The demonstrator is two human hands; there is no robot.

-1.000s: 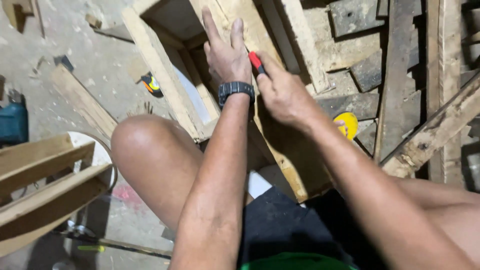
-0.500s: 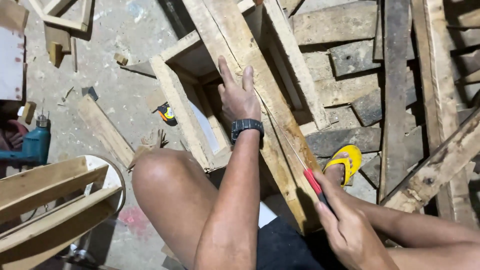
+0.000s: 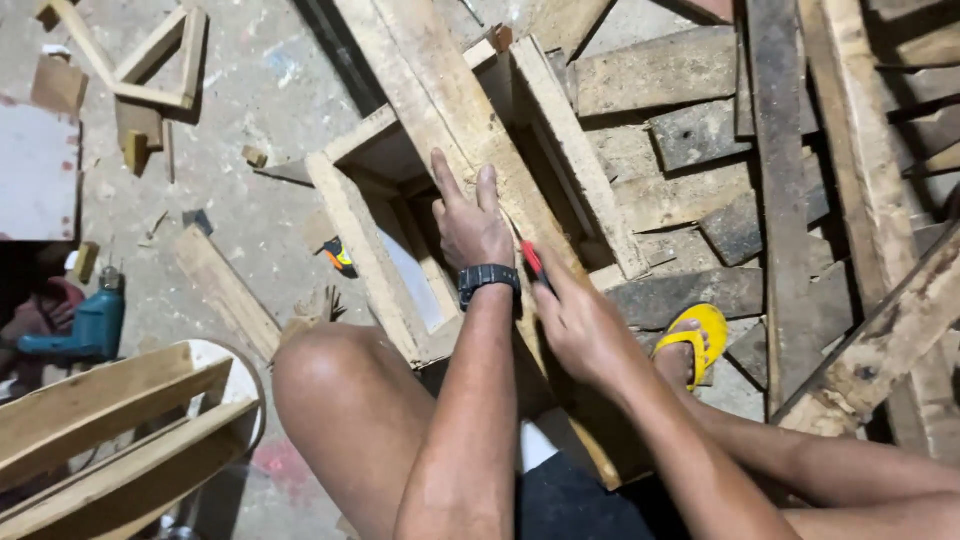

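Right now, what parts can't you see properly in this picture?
- Saw blade: hidden behind the right hand and left hand; only the red handle shows.
- Plank: cut off by the top edge.
- Teal drill: its left part is lost in shadow.

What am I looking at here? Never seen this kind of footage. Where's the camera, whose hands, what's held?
One view only: a camera on a person's head, looking down at their own bare hands and knees. The left hand, with a black wristwatch, presses flat on a long wooden plank lying across a wooden frame. The right hand grips a red-handled saw; its blade is hidden. On the dusty floor: scrap boards, a teal drill, a tape measure. One foot wears a yellow sandal.
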